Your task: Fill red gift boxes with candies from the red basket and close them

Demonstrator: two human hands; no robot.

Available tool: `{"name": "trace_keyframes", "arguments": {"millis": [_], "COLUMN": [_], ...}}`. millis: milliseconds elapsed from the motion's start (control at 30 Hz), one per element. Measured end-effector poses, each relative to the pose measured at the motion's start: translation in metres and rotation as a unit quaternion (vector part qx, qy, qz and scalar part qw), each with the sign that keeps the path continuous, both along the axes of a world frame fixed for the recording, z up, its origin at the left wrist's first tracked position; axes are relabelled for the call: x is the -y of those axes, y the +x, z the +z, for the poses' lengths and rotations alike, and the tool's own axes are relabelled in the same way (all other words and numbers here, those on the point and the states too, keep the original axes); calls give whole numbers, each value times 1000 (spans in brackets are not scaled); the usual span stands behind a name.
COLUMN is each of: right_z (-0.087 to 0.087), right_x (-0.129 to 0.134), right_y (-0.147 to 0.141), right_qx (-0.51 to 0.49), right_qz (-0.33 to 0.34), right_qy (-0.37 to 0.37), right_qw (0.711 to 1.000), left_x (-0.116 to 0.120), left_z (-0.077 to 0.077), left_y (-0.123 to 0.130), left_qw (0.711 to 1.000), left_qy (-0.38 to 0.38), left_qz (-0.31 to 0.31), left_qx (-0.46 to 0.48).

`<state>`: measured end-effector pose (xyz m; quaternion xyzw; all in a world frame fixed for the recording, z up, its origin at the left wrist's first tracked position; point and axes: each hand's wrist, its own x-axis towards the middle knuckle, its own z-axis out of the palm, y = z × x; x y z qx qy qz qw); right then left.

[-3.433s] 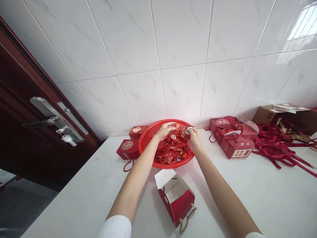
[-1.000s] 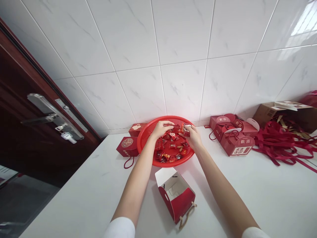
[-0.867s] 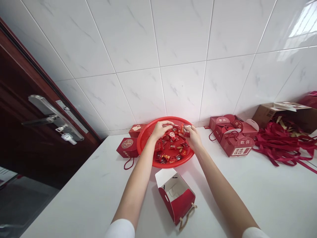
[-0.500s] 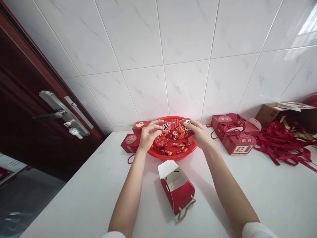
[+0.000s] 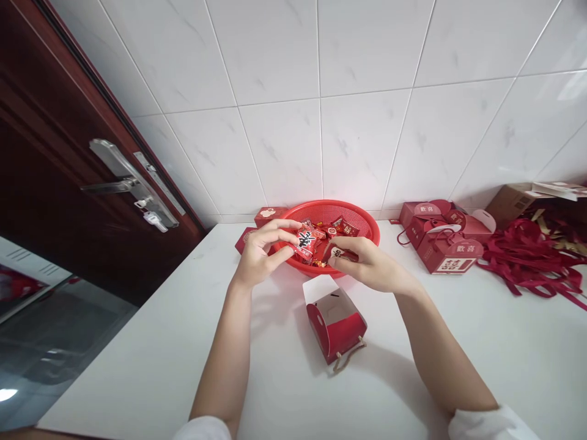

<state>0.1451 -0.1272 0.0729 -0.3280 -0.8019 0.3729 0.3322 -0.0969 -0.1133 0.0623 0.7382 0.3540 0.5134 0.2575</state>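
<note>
Between the thumb and fingers of my left hand (image 5: 265, 252) is a red wrapped candy (image 5: 306, 242) with black writing on a white patch. My right hand (image 5: 369, 263) pinches a darker red candy packet (image 5: 336, 252), partly covered by the fingers. Both hands are over the near side of a red plastic basket (image 5: 367, 223), which holds several more wrapped candies (image 5: 349, 228). Just in front of the basket stands an open red gift box (image 5: 342, 333), its white flap raised and a rope handle at its near end. Its white inside shows no candy.
Closed red gift boxes (image 5: 443, 244) stand to the right, beside a heap of dark red ribbons (image 5: 527, 256) and a cardboard box (image 5: 509, 205). More red boxes (image 5: 270, 215) sit left of the basket. A tiled wall (image 5: 279, 153) backs the white table (image 5: 293, 379); a door (image 5: 55, 153) is at left.
Both hands have drawn back toward me from above the basket, carrying the candies toward the open box. The view has shifted slightly.
</note>
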Motion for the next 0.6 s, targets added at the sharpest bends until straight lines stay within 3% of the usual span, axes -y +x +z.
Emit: {"name": "trace_keyframes", "arguments": {"millis": [400, 467, 600], "right_z": [-10, -10, -7], "right_x": [3, 1, -2], "right_y": [-13, -10, -3], "right_qx": [46, 43, -57], "right_qz": [88, 63, -27], "right_qy": [-97, -95, -92], "right_qw": [990, 993, 994], "left_x": [8, 9, 10], "left_z": [5, 6, 2], "left_y": [-4, -3, 2], "left_qw": [1000, 1000, 1000], "left_qy": [15, 8, 7], "left_qz": [24, 18, -17], "left_qx": [-11, -11, -7]}}
